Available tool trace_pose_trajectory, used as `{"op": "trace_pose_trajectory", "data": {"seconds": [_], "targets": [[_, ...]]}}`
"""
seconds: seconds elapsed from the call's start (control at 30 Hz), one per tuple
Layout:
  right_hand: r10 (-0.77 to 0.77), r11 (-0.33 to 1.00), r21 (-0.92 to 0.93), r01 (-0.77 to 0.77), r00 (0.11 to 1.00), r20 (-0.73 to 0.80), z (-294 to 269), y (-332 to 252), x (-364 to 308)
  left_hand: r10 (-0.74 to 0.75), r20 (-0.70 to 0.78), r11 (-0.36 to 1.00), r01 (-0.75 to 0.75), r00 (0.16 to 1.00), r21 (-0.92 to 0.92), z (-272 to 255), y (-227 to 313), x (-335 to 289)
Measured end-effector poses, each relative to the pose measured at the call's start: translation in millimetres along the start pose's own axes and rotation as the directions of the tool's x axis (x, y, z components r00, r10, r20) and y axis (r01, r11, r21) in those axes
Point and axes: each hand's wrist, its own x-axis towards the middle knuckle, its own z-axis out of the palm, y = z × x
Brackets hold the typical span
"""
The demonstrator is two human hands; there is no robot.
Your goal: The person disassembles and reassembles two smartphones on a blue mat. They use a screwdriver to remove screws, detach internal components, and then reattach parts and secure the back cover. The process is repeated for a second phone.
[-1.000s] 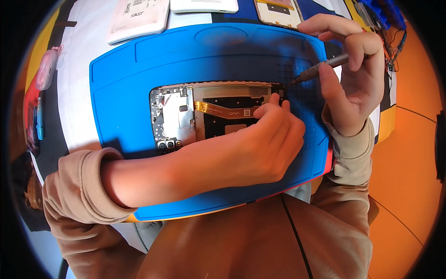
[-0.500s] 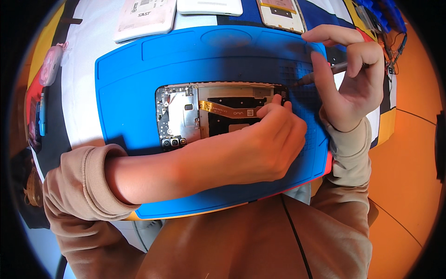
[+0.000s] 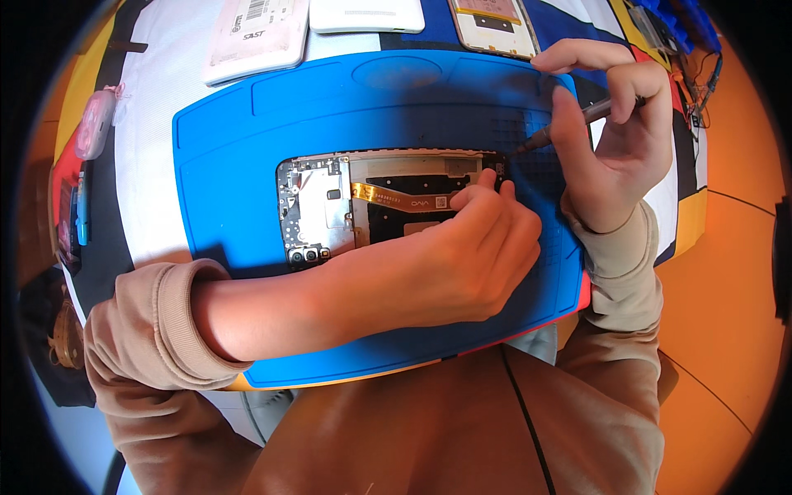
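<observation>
An opened smartphone (image 3: pixel 312 198) lies on a blue work mat, its metal shield, camera lenses and inner frame exposed. A gold-brown flex cable (image 3: pixel 404 199) runs along its middle. My left hand (image 3: pixel 487 247) reaches across from the left, partly covering the phone. Its curled fingertips press at the phone's right end; whether they also pinch a small part is hidden. My right hand (image 3: pixel 619 136) grips a slim, dark pen-shaped tool (image 3: pixel 540 139) with a tapered point. The tip is beside the phone's upper right corner; I cannot tell if it touches.
The blue mat (image 3: pixel 223 173) has raised ridges and a gridded area at right. Beyond it lie a white boxy device (image 3: pixel 257 41), another white device (image 3: pixel 367 15) and another opened phone (image 3: pixel 493 29). A pink case (image 3: pixel 95 124) and blue pen (image 3: pixel 82 216) sit at left.
The view has shifted slightly. The dark tool in my right hand has tilted a little, with more of its rear end showing. My left hand keeps its place on the phone.
</observation>
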Motion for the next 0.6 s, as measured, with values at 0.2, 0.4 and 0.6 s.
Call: {"op": "trace_pose_trajectory", "data": {"seconds": [0.2,0.4,0.6], "targets": [[-0.005,0.997,0.083,0.001,0.999,0.042,-1.5,3.2,0.6,0.013,0.007,1.0,-0.013,1.0,-0.009,0.6,-2.2,-0.7],[0.007,0.999,0.054,-0.008,1.0,0.021,-0.3,-0.5,0.7,-0.005,0.014,1.0,0.005,1.0,-0.016,-0.8,-1.8,-0.3],[-0.012,0.995,-0.099,0.016,0.999,0.037,-1.3,-1.5,-0.1,-0.008,0.009,1.0,0.008,1.0,-0.03,-2.5,-2.0,1.4]]}}
